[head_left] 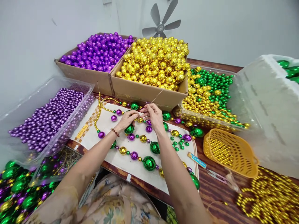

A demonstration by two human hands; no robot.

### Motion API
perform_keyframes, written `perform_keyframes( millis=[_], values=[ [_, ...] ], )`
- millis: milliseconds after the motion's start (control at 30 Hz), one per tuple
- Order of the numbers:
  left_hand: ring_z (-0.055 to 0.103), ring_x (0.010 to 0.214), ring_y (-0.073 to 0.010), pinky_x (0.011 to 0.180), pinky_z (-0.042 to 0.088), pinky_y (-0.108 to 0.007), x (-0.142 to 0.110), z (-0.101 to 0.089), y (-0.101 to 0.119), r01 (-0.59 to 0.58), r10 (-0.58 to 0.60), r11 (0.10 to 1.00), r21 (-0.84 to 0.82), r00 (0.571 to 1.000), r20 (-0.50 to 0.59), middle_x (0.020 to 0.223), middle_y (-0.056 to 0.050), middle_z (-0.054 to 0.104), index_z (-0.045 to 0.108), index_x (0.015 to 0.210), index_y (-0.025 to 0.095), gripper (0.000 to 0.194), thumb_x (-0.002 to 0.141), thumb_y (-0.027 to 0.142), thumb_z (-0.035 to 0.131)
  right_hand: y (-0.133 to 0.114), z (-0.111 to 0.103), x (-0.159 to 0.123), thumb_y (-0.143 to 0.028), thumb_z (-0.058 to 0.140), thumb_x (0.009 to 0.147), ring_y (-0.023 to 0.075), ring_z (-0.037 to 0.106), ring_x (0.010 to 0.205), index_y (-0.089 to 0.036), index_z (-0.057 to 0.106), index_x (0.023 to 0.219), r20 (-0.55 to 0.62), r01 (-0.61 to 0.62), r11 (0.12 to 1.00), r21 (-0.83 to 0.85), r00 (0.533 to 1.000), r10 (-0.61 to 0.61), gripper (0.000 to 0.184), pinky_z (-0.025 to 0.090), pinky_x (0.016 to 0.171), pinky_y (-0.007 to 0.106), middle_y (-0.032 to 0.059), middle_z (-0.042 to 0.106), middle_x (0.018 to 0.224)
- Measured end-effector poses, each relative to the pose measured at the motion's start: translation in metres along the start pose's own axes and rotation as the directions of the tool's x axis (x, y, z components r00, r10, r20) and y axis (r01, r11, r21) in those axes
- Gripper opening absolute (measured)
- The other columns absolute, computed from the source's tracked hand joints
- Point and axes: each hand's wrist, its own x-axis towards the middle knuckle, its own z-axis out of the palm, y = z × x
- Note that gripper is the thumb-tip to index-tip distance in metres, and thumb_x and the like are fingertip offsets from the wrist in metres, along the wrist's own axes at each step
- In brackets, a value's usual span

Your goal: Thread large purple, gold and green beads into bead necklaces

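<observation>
Head view: strands [149, 163] lie in rows on the cloth [139, 147], glossy green, gold and purple balls [154, 147], the green largest, small beads [128, 152] between. Over the cloth's far part, the right hand [153, 115] pinches a thread or needle [157, 96]; the left hand [127, 120] bunches its fingertips, grip unclear.

Yellow patch [83, 131] on cloth [134, 168] — lettering unreadable | blue strip [196, 160] — lettering unreadable

You cannot see where the thin strand [157, 96] ends among your fingers [153, 109], your right forearm [178, 165] hides part of the nearest bead string [149, 163], gold balls [155, 63] cover the fan's [160, 29] lower part, and the picture's edges cut off the clear bin [44, 99] and gold chains [272, 194].
</observation>
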Motion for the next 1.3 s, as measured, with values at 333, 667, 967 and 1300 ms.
perform_keyframes(
  millis=[333, 667, 967, 1300],
  values=[
    [0.057, 0.053, -0.0097, 0.052, 0.048, -0.021, -0.004, 0.003, -0.002, -0.027, 0.022, 0.999, -0.040, 0.993, -0.117, 0.070, 0.003, 0.057, 0.058, 0.091, 0.018, 0.020, 0.087, 0.037, 0.061, -0.028, -0.001, 0.002, -0.057, 0.072, 0.080, 0.0074, 0.056, 0.042, -0.022, 0.056, 0.085, -0.222, 0.201, 0.972, 0.121, 0.960, -0.171, 0.038, 0.044, 0.039, 0.015, -0.0077, 0.059, 0.056],
    [0.060, 0.081, -0.0106, 0.074, 0.051, -0.024, -0.021, 0.021, -0.027, 0.127, -0.170, 0.985, -0.116, 0.821, -0.544, 0.097, -0.002, 0.057, 0.045, 0.098, 0.020, 0.016, 0.097, 0.036, 0.046, -0.021, 0.015, -0.011, -0.055, 0.074, 0.076, 0.0103, 0.063, 0.049, -0.019, 0.062, 0.086, -0.013, 0.015, 1.000, -0.011, 1.000, -0.016, 0.039, 0.052, 0.043, 0.019, -0.0032, 0.064, 0.064],
    [0.058, 0.102, -0.0245, 0.092, 0.045, -0.037, -0.055, -0.032, -0.015, 0.204, -0.046, 0.710, 0.674, 0.969, -0.244, 0.104, -0.008, 0.063, 0.064, 0.098, 0.020, 0.013, 0.091, 0.028, 0.056, 0.002, 0.022, -0.030, -0.049, 0.072, 0.075, 0.0113, 0.066, 0.055, -0.018, 0.063, 0.086, 0.015, -0.075, 0.997, -0.007, 0.997, 0.076, 0.034, 0.053, 0.046, 0.019, -0.0009, 0.068, 0.068],
    [0.065, 0.101, -0.0293, 0.082, 0.048, -0.037, -0.051, -0.051, 0.004, 0.332, -0.182, 0.425, 0.842, 0.943, -0.279, 0.111, -0.012, 0.070, 0.073, 0.103, 0.021, 0.032, 0.096, 0.039, 0.047, 0.037, 0.028, -0.032, -0.045, 0.069, 0.074, 0.0131, 0.069, 0.064, -0.020, 0.061, 0.095, 0.110, -0.129, 0.992, -0.007, 0.985, 0.129, 0.034, 0.058, 0.054, 0.023, -0.0015, 0.068, 0.073]
  ],
)
